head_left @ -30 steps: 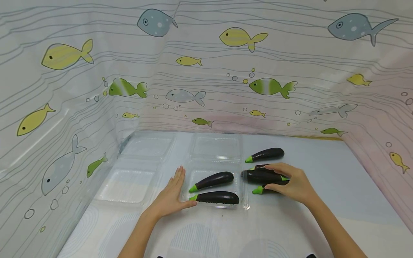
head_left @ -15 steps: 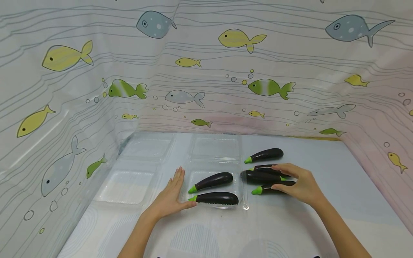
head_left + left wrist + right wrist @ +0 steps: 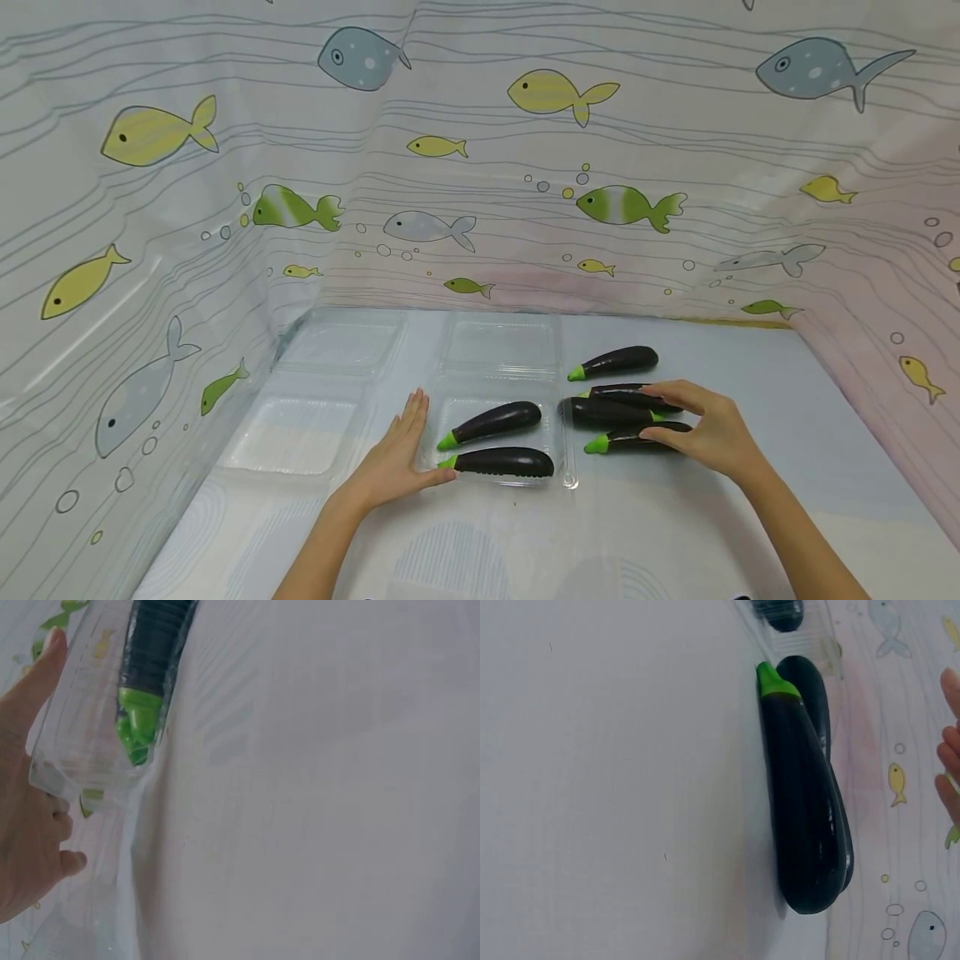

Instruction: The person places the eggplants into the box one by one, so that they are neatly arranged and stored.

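Observation:
My left hand, fingers stretched out, rests along the left side of a clear plastic clamshell box, thumb at its front edge. Inside that box lie two dark eggplants with green caps, a rear one and a front one. Just right of the box, my right hand arches over a cluster: a front eggplant, a middle eggplant and a partly hidden rear one. In the right wrist view its fingers appear at the edge, apart from the eggplants.
Another eggplant lies behind the cluster. To the left, a second clear clamshell box stands unfolded, lid towards the back. A fish-patterned sheet rises behind and on both sides of the table.
My right hand has slid a little to the right over the cluster, while the eggplants have stayed in place. My left hand has not visibly moved.

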A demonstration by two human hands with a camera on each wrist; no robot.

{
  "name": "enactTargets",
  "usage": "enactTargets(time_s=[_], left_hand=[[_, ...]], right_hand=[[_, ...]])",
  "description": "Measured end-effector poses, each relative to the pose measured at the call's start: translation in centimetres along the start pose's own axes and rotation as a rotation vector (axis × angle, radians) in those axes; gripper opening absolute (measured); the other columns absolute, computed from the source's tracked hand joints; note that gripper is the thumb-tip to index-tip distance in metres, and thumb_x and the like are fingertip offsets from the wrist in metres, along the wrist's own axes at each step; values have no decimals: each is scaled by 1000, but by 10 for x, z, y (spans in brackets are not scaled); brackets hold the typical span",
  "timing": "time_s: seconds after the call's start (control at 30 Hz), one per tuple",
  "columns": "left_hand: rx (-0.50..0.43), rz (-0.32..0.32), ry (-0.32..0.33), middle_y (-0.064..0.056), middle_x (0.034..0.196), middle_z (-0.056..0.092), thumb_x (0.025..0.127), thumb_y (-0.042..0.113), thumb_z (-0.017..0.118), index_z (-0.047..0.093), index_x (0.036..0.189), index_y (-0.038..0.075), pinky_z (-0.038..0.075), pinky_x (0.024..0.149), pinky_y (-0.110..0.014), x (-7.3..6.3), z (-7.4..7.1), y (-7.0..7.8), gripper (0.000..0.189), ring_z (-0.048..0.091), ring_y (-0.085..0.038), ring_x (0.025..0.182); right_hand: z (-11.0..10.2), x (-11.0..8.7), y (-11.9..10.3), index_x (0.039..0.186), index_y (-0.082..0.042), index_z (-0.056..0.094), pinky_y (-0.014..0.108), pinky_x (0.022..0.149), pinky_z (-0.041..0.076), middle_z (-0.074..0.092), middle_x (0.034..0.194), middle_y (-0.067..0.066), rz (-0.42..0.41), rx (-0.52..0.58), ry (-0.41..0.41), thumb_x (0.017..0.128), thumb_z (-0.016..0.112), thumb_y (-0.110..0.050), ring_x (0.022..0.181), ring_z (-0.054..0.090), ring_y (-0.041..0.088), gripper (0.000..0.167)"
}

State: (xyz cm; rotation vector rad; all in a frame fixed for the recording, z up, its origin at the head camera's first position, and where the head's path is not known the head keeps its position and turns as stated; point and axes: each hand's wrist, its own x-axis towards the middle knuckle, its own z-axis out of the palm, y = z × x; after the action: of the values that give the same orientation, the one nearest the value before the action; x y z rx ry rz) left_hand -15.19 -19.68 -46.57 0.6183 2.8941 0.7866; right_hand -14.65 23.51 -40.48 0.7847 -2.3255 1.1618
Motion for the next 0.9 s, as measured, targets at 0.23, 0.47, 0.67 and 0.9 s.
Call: enactTargets(time_s=[0.23, 0.47, 0.67, 0.9], left_hand=[[-5, -11, -14, -10, 160, -7, 77, 62, 70, 2, 153, -1, 8, 117, -46, -1, 0, -1, 120, -4, -21, 146], [2, -7, -7, -11, 160, -6, 77, 64, 68, 2, 153, -1, 9, 117, -47, 0, 1, -2, 120, -3, -23, 147], [5, 2, 6, -14, 160, -3, 77, 63, 69, 4, 153, -2, 10, 117, -47, 1, 0, 0, 119, -2, -22, 147], [4, -2, 5, -14, 161, -2, 77, 61, 71, 3, 153, -1, 10, 117, -47, 0, 0, 0, 119, -2, -21, 147]], right_hand=[[-1, 0, 2, 105, 5, 68, 12, 86, 47, 69, 102, 4, -20, -26, -16, 52, 88, 11, 103, 55, -11, 57], [-4, 0, 4, 104, 5, 68, 11, 86, 47, 69, 99, 11, -19, -56, -16, 52, 88, 12, 101, 54, -12, 56], [-4, -7, 25, 103, 7, 68, 12, 87, 47, 69, 99, 15, -4, -58, -6, 51, 87, 13, 100, 55, -12, 56], [1, -24, 64, 106, 2, 68, 12, 87, 47, 69, 102, 12, 92, -32, -19, 57, 89, 5, 100, 60, -4, 54]])
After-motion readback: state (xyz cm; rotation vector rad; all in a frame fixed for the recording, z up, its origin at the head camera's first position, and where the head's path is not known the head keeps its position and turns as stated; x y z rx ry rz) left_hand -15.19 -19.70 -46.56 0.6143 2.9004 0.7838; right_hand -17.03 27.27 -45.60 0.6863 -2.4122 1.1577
